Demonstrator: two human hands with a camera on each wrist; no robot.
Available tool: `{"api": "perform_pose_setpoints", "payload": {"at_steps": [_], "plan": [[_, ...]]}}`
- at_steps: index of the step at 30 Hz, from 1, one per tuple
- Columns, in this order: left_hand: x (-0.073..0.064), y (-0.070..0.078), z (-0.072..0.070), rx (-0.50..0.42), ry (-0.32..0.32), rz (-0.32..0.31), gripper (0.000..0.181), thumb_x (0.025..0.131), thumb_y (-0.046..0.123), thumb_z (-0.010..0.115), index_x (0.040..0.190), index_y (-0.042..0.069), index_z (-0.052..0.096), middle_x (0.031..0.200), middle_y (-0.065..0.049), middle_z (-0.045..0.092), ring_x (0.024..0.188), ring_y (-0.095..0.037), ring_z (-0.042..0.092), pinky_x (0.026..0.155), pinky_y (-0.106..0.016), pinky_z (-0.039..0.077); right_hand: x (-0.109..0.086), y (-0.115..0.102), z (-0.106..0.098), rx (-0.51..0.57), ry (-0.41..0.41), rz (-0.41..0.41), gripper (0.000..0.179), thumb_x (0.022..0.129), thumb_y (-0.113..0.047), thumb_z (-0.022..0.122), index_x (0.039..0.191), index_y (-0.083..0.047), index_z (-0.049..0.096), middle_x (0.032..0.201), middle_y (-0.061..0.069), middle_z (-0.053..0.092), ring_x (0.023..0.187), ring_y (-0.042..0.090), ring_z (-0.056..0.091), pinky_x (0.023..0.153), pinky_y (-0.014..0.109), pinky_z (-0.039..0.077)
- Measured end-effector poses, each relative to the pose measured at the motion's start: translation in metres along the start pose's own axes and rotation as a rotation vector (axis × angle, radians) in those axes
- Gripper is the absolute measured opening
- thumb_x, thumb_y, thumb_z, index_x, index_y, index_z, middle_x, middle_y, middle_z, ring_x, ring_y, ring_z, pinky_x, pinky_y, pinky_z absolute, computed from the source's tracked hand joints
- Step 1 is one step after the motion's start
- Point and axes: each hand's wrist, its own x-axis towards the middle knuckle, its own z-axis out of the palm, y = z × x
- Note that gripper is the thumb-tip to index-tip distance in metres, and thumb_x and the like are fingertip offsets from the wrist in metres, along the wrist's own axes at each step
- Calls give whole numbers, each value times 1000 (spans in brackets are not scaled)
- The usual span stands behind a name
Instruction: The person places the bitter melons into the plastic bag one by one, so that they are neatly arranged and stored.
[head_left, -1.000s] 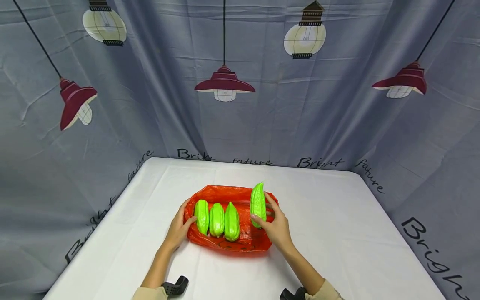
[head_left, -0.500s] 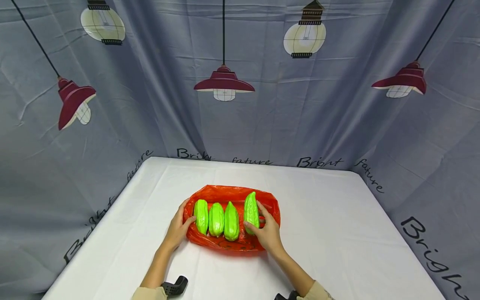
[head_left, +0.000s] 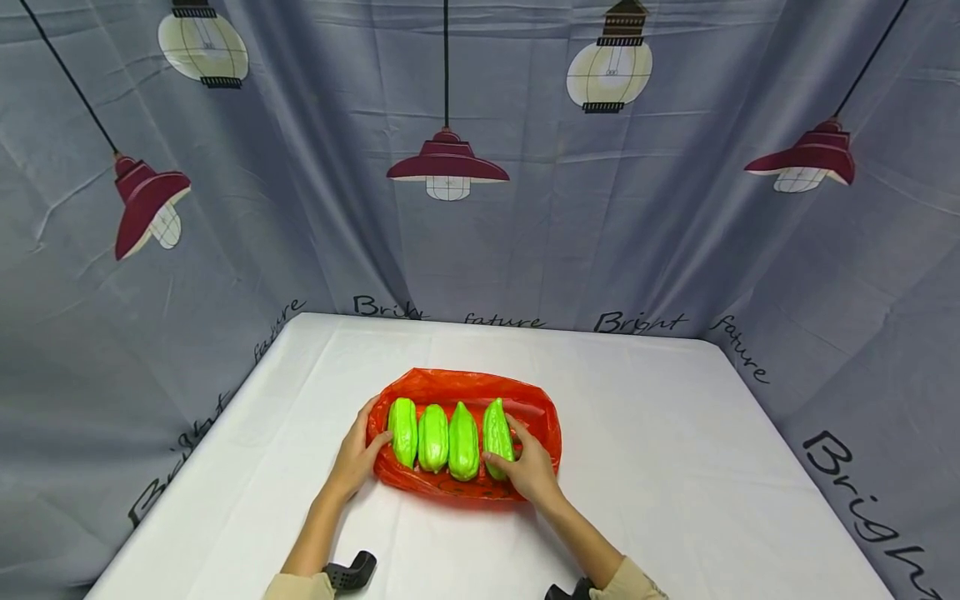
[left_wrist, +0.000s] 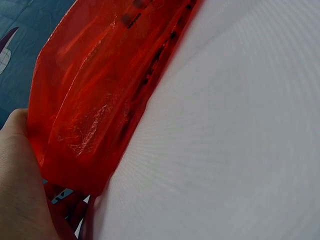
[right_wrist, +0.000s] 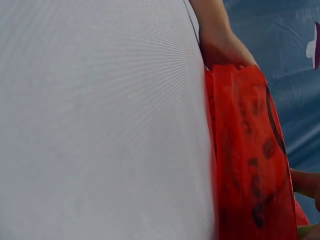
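Note:
An open red plastic bag point(head_left: 517, 492) lies on the white table with its mouth facing up. Three bright green bitter melons sit side by side in its left and middle: a left one point(head_left: 402, 432), a second point(head_left: 432, 438) and a third point(head_left: 463, 442). My left hand point(head_left: 356, 454) grips the bag's left edge, thumb over the rim; in the left wrist view the red film point(left_wrist: 90, 115) runs up from that hand. My right hand point(head_left: 531, 467) holds a fourth bitter melon point(head_left: 497, 437), upright, inside the bag to the right of the others.
The white cloth-covered table point(head_left: 660, 467) stretches out around the bag on every side. Behind it hangs a grey-blue curtain point(head_left: 337, 208) printed with lamps and lettering. Black wrist mounts point(head_left: 351, 572) sit below both hands.
My right hand has brought the fourth bitter melon left and down into the bag, close beside the third. The left hand has kept its grip on the bag's edge.

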Motion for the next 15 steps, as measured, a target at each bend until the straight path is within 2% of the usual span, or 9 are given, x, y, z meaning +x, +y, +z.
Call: {"api": "perform_pose_setpoints", "payload": {"at_steps": [5,15], "plan": [[-1,2,0,11,3,8,62,91,20,56,145,16,25,144,-19,32,130,-36,31,104,-54,23,-1,0,1,-33,-12,-1,77,75,-27,76,138,-3,40,107,17,58,83,22,61,69,32,50],[-1,2,0,16,5,14,63,91,20,55,145,15,25,144,-19,32,130,-36,30,104,-54,23,1,0,6,-36,-25,-8,75,77,-28,75,137,-1,40,95,12,58,84,22,56,69,33,48]]}}
